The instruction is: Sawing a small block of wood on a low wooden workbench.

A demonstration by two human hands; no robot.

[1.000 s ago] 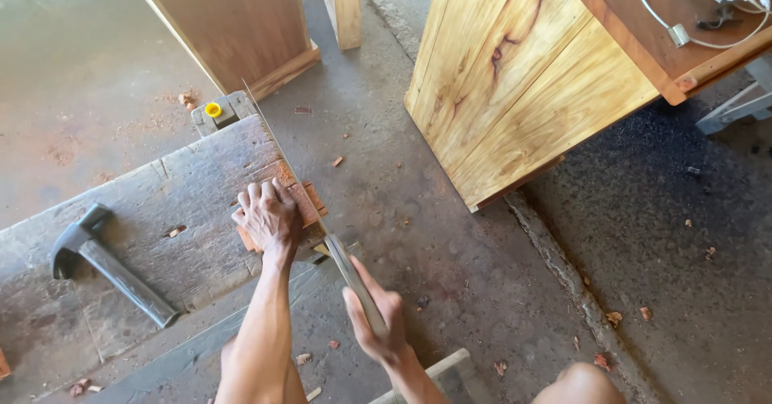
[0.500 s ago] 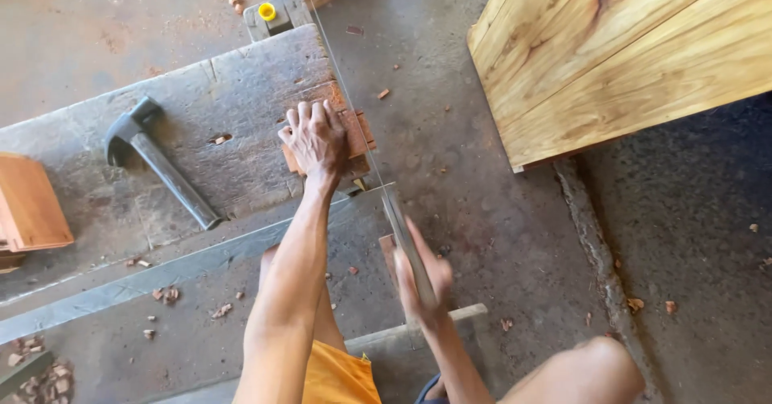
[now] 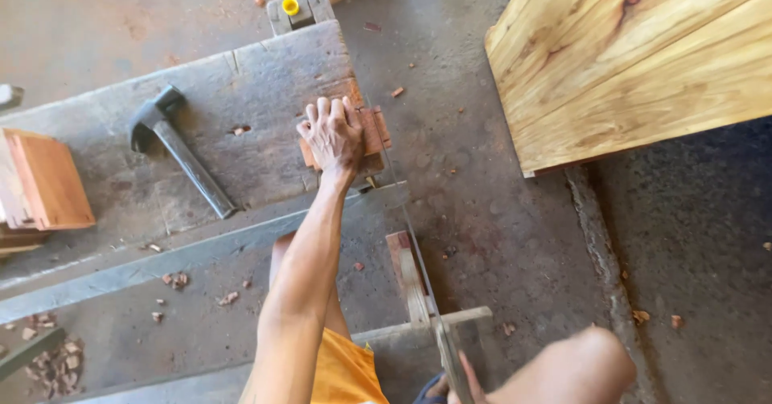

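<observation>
Your saw [image 3: 414,267] is running long and thin, its axis going from the bottom of the view up and slightly left, the far end pointing away from you toward the small reddish wood block [image 3: 346,131]. The blade is lying along the block's right side, just at the edge of the grey workbench [image 3: 241,98], and the block itself is sitting near that right edge with its longer side going roughly across the bench.

Your left hand [image 3: 331,135] is lying flat on top of the block, fingers spread and pointing away from you, palm pressing down, forearm reaching straight out from the lower middle of the view. Your right hand [image 3: 454,384] is sitting right at the bottom edge (only a few fingers are showing), and it looks to be wrapped around the saw's handle end, though the view there is too cropped to be sure of the grip.

A hammer [image 3: 178,151] is lying on the bench to the left of your left hand, well apart from it, head toward the upper left and handle slanting down to the right. A stack of reddish wood pieces [image 3: 40,183] is sitting at the far left edge. A big pale wooden panel [image 3: 635,58] is filling the upper right, standing on the concrete floor [image 3: 498,203].
</observation>
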